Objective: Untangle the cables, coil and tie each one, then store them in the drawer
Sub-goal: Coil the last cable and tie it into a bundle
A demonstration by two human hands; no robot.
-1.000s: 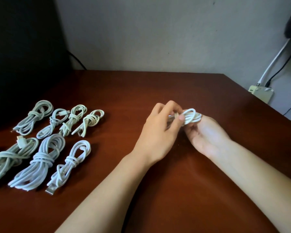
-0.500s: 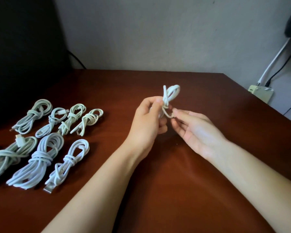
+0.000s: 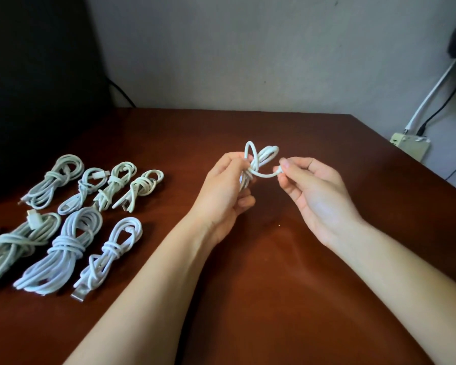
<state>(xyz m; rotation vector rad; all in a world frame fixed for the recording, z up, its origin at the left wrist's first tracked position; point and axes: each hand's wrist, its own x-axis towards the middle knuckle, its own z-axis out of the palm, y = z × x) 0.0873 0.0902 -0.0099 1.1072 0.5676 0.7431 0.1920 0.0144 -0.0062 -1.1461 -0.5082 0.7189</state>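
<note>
Now, left to right. Tied cables lie in two rows at 9 o'clock on the table, well apart from the hands. I judge they are parked there until the drawer step. One more bundle at the far-left edge is cut off. The left hand clenches the coiled cable upright, just above centre, to bunch the loops. The right hand pinches the free end at 3 o'clock of the coil, I judge to draw the wrap tight. Whether the knot is closed is hidden behind the left hand. The connector is too small to tell. No drawer is in view. A wall box sits at 2 o'clock, purpose unclear.
</note>
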